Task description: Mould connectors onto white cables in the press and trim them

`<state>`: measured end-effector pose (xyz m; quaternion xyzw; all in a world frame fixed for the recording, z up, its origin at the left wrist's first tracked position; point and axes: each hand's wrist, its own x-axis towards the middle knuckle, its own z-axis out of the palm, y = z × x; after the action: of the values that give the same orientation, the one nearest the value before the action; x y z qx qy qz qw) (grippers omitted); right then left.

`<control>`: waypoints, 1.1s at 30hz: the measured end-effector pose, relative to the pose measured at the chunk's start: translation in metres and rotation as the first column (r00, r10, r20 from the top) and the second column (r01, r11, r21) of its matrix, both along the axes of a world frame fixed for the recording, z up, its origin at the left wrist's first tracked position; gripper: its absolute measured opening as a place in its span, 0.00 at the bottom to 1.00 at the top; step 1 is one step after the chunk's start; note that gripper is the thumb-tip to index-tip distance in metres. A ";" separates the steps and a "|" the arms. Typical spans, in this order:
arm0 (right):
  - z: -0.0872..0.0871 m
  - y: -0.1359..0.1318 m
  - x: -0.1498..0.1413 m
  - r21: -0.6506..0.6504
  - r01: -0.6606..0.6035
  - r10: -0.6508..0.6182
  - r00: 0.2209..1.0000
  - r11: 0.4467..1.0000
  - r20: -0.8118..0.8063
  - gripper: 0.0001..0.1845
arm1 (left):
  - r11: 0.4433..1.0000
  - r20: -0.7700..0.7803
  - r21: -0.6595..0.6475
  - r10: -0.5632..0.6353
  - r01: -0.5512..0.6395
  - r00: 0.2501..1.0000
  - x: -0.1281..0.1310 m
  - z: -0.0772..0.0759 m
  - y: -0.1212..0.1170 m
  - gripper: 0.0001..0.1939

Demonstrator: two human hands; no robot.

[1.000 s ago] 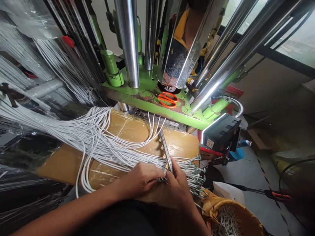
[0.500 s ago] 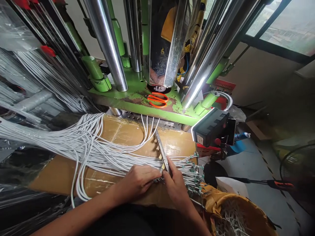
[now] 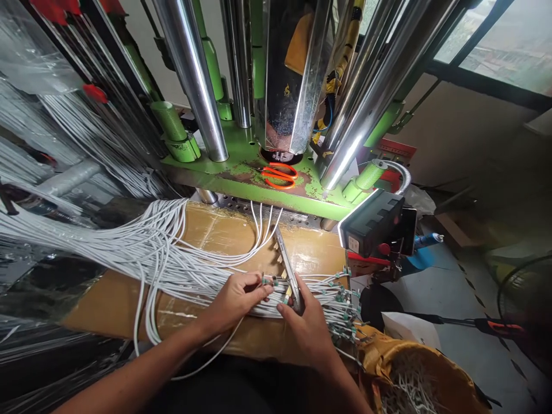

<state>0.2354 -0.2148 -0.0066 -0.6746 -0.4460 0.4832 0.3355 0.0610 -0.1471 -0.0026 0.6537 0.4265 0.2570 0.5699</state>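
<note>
A thick bundle of white wires (image 3: 142, 253) fans across the tape-covered brown board (image 3: 215, 230). Their ends carry small green-tipped terminals (image 3: 340, 299). A narrow metal bar (image 3: 287, 267) lies slanted on the board with several wires seated in it. My left hand (image 3: 235, 299) pinches one wire's terminal end just left of the bar. My right hand (image 3: 302, 328) grips the bar's near end with thumb and fingers closed on it.
A green press machine (image 3: 241, 167) with chrome columns (image 3: 194, 75) rises behind the board. Orange scissors (image 3: 280, 175) lie on its base. A black lamp box (image 3: 373, 221) stands at the right. A yellow bag of white scraps (image 3: 414, 379) sits at lower right.
My left hand has lifted a wire end up and away from the pile toward the bar. My right hand has shifted slightly on the bar's near end.
</note>
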 end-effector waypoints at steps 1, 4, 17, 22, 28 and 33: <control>0.000 0.000 0.000 0.000 0.006 -0.006 1.000 1.000 -0.015 0.38 | 0.998 0.006 -0.052 0.035 -0.034 0.999 0.001 0.000 0.001 0.14; 0.000 0.001 0.000 -0.006 0.023 -0.023 0.999 1.000 -0.037 0.39 | 0.994 -0.012 -0.053 0.096 -0.096 0.995 0.003 -0.003 0.001 0.13; 0.004 0.005 0.001 -0.034 0.051 -0.054 0.995 0.998 -0.082 0.39 | 0.881 -0.149 0.398 -0.211 0.254 0.966 -0.002 -0.009 0.020 0.11; 0.005 0.005 0.001 -0.043 0.061 -0.065 0.994 0.997 -0.083 0.39 | 0.874 -0.131 0.431 -0.186 0.224 0.974 -0.001 -0.014 0.021 0.11; 0.002 0.003 0.000 -0.002 0.026 -0.026 0.998 1.000 -0.051 0.38 | 0.904 -0.092 0.401 -0.125 0.152 0.988 0.005 -0.014 0.019 0.12; 0.000 0.004 0.001 0.014 0.029 -0.028 0.999 0.999 -0.044 0.37 | 0.982 -0.078 0.163 -0.085 0.097 0.993 0.007 -0.005 0.026 0.15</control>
<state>0.2363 -0.2105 -0.0064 -0.6675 -0.4324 0.4898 0.3572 0.0682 -0.1215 -0.0080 0.7264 0.3931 0.2420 0.5091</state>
